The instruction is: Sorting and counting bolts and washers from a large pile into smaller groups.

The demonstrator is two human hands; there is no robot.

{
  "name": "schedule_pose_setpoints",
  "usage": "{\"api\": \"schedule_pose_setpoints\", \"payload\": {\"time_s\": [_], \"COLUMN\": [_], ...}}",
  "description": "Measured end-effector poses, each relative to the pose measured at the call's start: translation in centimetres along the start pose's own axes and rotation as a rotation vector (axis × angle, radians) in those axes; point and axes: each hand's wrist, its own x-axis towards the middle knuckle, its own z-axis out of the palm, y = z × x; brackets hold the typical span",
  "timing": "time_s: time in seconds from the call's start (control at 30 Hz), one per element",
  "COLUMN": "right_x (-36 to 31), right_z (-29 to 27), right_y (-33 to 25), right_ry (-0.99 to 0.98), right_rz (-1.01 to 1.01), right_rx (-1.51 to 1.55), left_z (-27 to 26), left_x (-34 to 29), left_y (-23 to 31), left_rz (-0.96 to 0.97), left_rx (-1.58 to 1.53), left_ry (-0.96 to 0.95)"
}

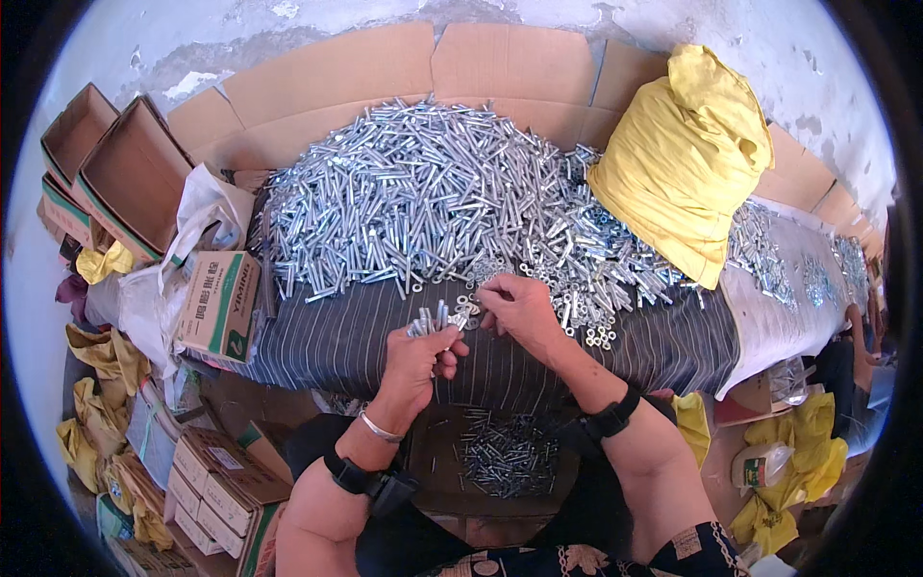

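Observation:
My left hand (415,365) is closed around several silvery metal bolts (440,315), their ends sticking up above the fingers. Right beside it, my right hand (527,310) is pinched, fingertips close to the bolts; whatever it holds is too small to make out. Both hands are over the near edge of a dark striped cloth (327,332). Behind them rises a large heap of shiny metal bolts (404,202). Loose washers (488,269) and hex nuts (598,337) lie along the heap's front edge. Below my hands, darker bolts (508,454) fill part of an open box between my legs.
A full yellow sack (683,163) rests on the heap's right side. Cardboard sheets (336,72) line the wall behind. At left are open empty cartons (135,178) and a green-white carton (219,306); more boxes (207,490) stand lower left. Another person's arm (859,346) shows at far right.

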Motion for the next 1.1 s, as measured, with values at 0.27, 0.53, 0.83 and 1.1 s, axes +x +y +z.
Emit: {"api": "schedule_pose_setpoints", "payload": {"time_s": [0.27,0.53,0.83,1.1], "right_x": [-1.9,-1.7,-1.4,-1.0], "right_z": [-1.4,-2.1,-2.1,-2.0], "right_y": [-1.3,0.0,0.4,0.5], "right_ry": [-0.161,-0.183,-0.222,-0.233], "right_rz": [0.031,-0.029,-0.060,0.030], "right_rx": [0.274,0.423,0.301,0.207], "left_z": [1.3,1.6,1.4,1.8], "left_x": [-0.1,0.1,0.2,0.2], "left_y": [-0.3,-0.4,-0.3,-0.6], "left_rz": [-0.009,-0.039,-0.083,-0.082], "left_rx": [0.012,0.033,0.022,0.085], "left_ry": [-0.073,-0.064,-0.074,-0.042]}}
